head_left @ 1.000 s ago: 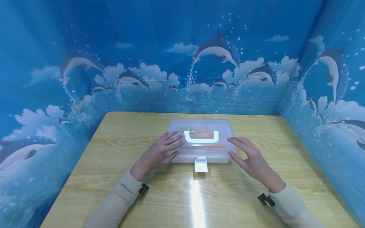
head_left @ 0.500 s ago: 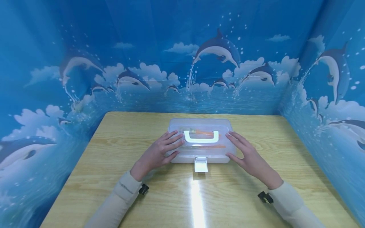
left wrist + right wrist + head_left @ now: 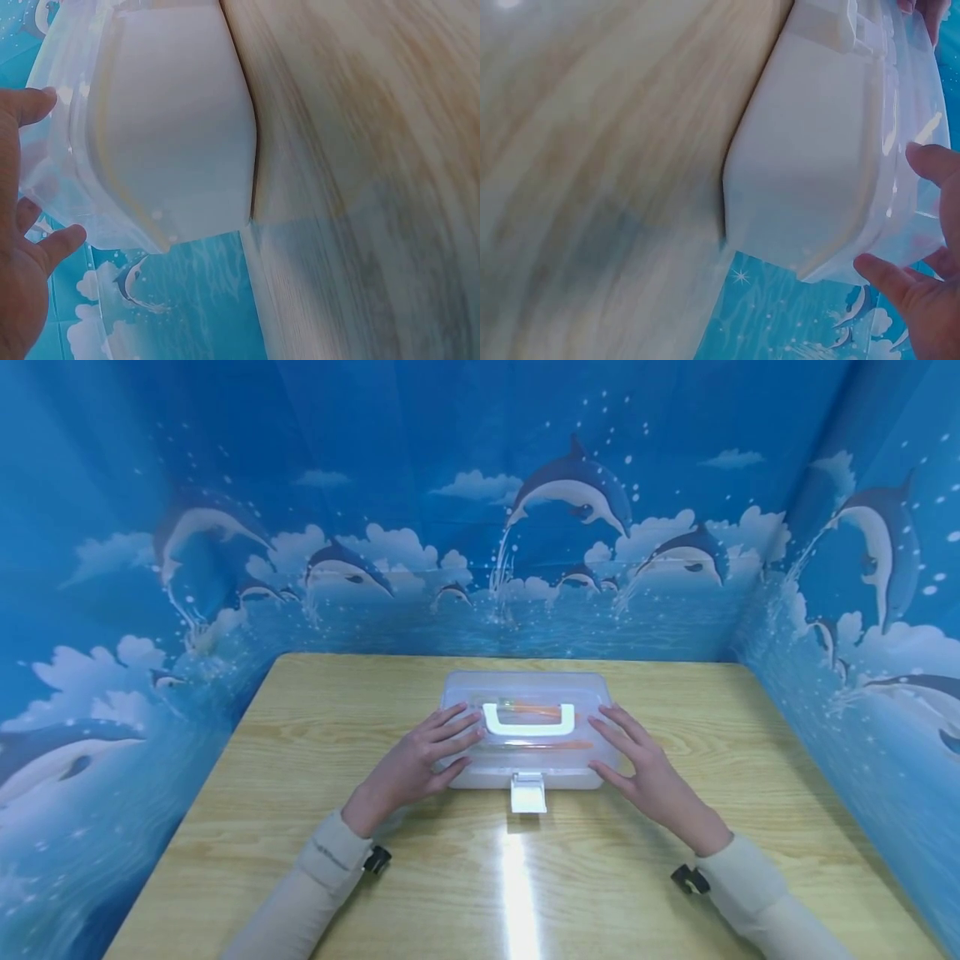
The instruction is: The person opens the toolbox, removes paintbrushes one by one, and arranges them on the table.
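Observation:
A translucent plastic storage box point(image 3: 465, 685) with a lid sits on the table. On its lid lies a white carry handle point(image 3: 529, 729), folded flat. The white front latch point(image 3: 528, 795) is flipped out, away from the box wall. Orange stick-like items point(image 3: 551, 745) show through the lid. My left hand point(image 3: 420, 756) rests with spread fingers on the lid's left end. At the right end, my right hand point(image 3: 656, 772) has its fingers spread over the lid and its thumb near the front edge. In the left wrist view the box's pale side wall point(image 3: 180, 120) stands upright on the wood.
The box stands toward the back of a wood-grain table point(image 3: 337, 877). A blue dolphin-print curtain point(image 3: 420, 460) encloses the back and both sides. A bright light reflection runs down the table in front of the latch.
My right hand has shifted left, from the box's right edge further over its lid. The left hand and the box have stayed in place.

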A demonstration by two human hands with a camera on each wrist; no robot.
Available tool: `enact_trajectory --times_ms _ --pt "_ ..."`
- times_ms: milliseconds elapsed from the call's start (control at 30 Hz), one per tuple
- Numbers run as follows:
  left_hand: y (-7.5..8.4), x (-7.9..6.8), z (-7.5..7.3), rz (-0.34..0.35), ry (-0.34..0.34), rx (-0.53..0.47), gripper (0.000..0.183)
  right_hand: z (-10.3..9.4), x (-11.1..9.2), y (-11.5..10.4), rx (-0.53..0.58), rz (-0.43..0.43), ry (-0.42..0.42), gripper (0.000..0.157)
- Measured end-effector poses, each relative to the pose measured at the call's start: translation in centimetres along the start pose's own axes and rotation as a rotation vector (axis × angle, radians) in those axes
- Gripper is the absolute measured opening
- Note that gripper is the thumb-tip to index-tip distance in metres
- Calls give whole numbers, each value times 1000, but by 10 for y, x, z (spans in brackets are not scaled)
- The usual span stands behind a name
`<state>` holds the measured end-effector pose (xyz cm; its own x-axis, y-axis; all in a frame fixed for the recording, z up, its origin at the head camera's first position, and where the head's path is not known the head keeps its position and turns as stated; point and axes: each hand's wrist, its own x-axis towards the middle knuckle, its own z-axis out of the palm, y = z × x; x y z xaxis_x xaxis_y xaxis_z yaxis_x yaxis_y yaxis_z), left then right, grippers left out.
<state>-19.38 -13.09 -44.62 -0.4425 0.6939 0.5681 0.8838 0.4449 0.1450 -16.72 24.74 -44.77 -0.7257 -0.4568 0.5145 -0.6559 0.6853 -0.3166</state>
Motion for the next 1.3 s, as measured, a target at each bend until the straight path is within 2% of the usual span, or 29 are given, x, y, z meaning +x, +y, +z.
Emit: enact_trajectory --times_ms 233,400,833,1067,1300 --pt "0 -1 1 -13 -4 -7 61 3 -1 0 9 -11 34 76" --pt "1 0 0 -23 -9 -21 61 2 -1 -1 16 1 25 74" --pt "-1 4 -4 -1 8 -60 57 -2 3 -7 72 49 9 67" --pt "-4 5 -3 11 27 -82 56 -3 5 -10 78 50 4 85" --pt "-5 7 -3 21 42 -85 57 -3 5 -9 32 2 22 90"
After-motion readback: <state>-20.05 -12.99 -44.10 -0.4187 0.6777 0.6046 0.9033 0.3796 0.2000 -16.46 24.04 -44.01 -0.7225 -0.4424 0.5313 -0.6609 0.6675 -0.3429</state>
